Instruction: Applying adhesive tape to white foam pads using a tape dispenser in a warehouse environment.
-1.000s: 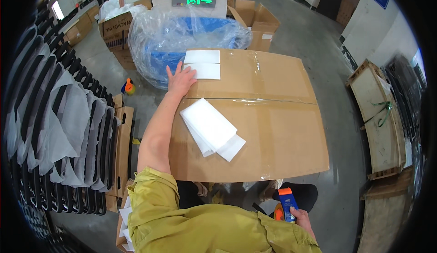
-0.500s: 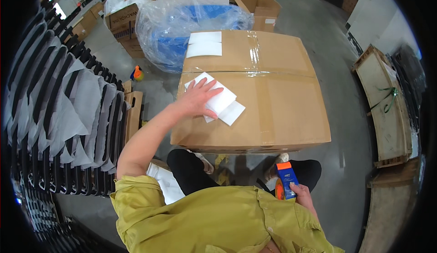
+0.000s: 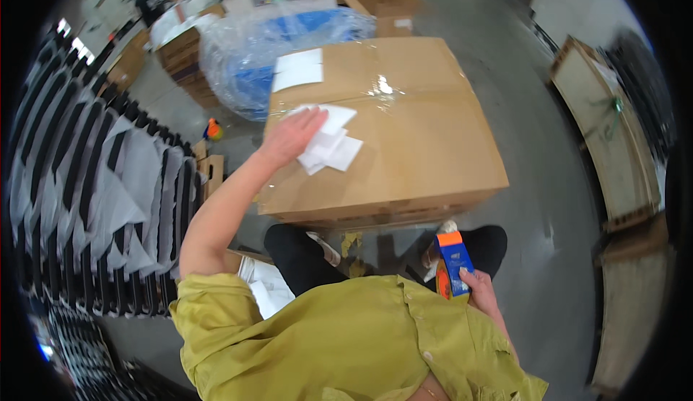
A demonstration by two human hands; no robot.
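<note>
A large taped cardboard box (image 3: pixel 404 141) stands in front of me. My left hand (image 3: pixel 294 135) lies on its left part, fingers together over the edge of several loose white sheets (image 3: pixel 345 154). The sheets are fanned out of line with each other, and the thumb is hidden. Farther back on the box lie flat white sheets (image 3: pixel 299 69). Low at my right side, my right hand (image 3: pixel 479 285) is closed around the handle of a blue tape dispenser (image 3: pixel 455 255) with an orange tip. A tape roll shows on its left side.
Stacked black frames with thin grey wrapping (image 3: pixel 123 192) fill the left side. Behind the box is a blue bin under clear plastic (image 3: pixel 249 72), with an open carton (image 3: pixel 386 4) beyond. Wooden crates (image 3: pixel 603 134) line the right. An orange bottle (image 3: pixel 213 129) stands on the floor.
My left hand has gone from spread fingers to fingers drawn together at the sheets' left edge. The sheets have shifted and fanned. The view has tilted slightly; the right hand keeps the dispenser.
</note>
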